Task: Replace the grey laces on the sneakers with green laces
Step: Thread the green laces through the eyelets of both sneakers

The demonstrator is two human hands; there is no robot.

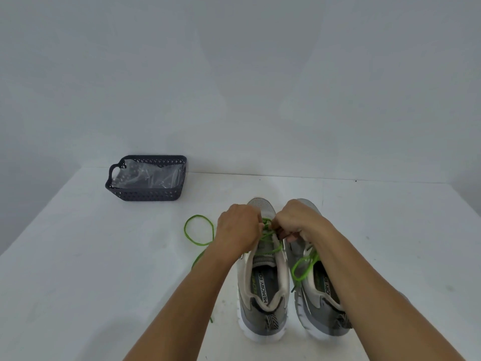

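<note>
dark perforated basket point(145, 195) holding clear plastic bag point(153, 175), white table point(78, 256)

- You are facing a plain pale grey wall point(234, 74), unmarked, evenly and softly lit.
- Below it you have a white table point(78, 256); its far edge runs straight across, meeting the wall.
- Faint smudges and small dark specks mark the tabletop.
- Soft shadow falls at the left, beyond the table's edge.

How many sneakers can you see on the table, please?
2: the left grey-and-white mesh sneaker under both hands, and the right grey-and-white mesh sneaker beside it, partly hidden by the right forearm.
</note>
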